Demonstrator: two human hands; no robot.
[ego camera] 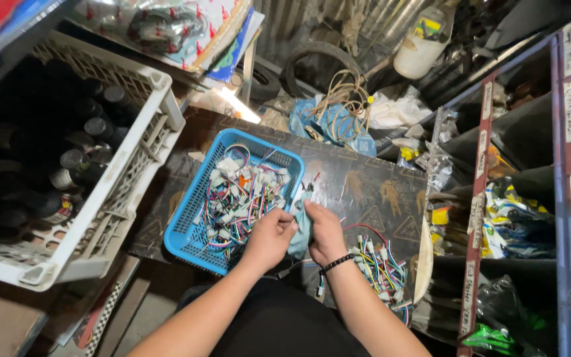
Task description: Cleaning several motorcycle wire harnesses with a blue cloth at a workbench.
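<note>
Hands meet over a soft, light blue cloth [301, 231] — left hand [271, 236] and right hand [326, 233] both pinch it closed. Limp stuff, I judge — best gripped by its bunched edge, near the blue basket [193, 228].

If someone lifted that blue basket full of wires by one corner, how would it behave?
The blue basket is thin openwork plastic, so it would probably flex a little and feel light. The wire bundles inside look loose and floppy; they would likely slide toward the low side, and tangled ones might come out in a clump.
</note>
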